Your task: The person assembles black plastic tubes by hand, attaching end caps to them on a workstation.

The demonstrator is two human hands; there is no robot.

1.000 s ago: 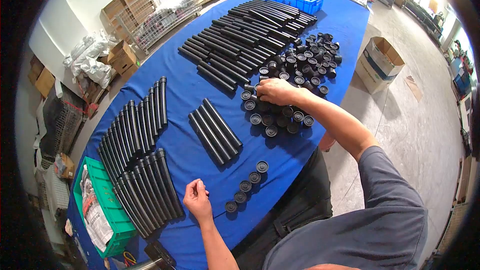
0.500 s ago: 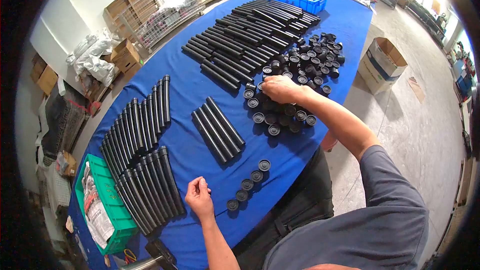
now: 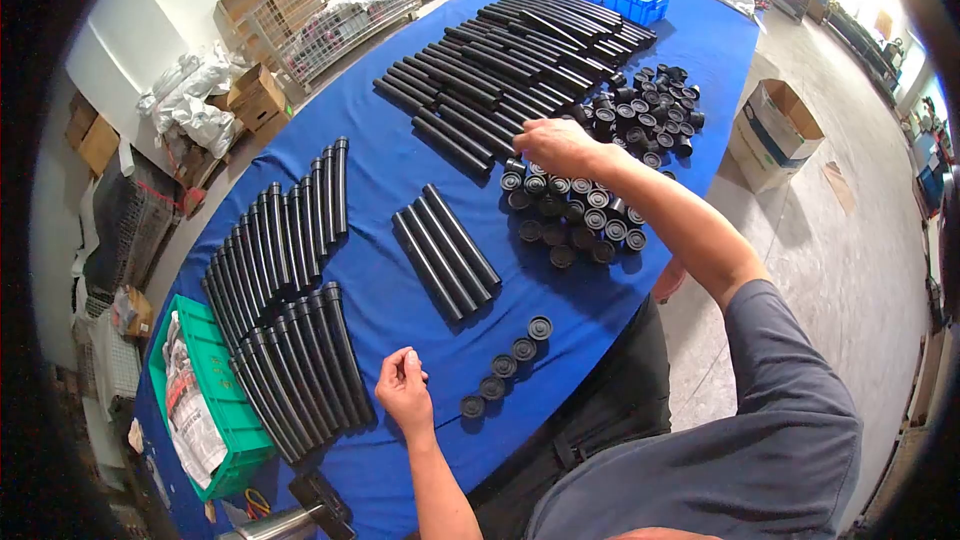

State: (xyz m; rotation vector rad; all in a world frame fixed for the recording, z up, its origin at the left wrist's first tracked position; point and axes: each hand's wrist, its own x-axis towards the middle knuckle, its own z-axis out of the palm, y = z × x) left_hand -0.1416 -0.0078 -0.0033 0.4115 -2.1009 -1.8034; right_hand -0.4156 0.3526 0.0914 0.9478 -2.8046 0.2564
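My right hand [image 3: 560, 148] reaches across the pile of black round caps [image 3: 596, 220], by the ends of the long black tubes. Its fingers are bent together, and what they hold, if anything, is hidden. Near the table's front edge my left hand [image 3: 407, 390] hovers with curled fingers and nothing visible in them. To its right lies a slanting row of several black caps [image 3: 505, 366], ridged faces up. Beyond it, several plain black tubes [image 3: 447, 252] lie side by side. Black tubes with collared ends [image 3: 300, 365] are lined up in two groups to the left.
The blue-covered table [image 3: 400, 155] also bears a large stack of black tubes [image 3: 510, 55] and a blue crate [image 3: 640, 6] at the far end. A green crate [image 3: 240, 455] with newspaper stands front left. An open cardboard box [image 3: 770, 130] is on the floor at right.
My right hand has moved a little farther out over the pile, toward the tube ends. My left hand stays almost in place, fingers still curled. The whole view has shifted slightly.
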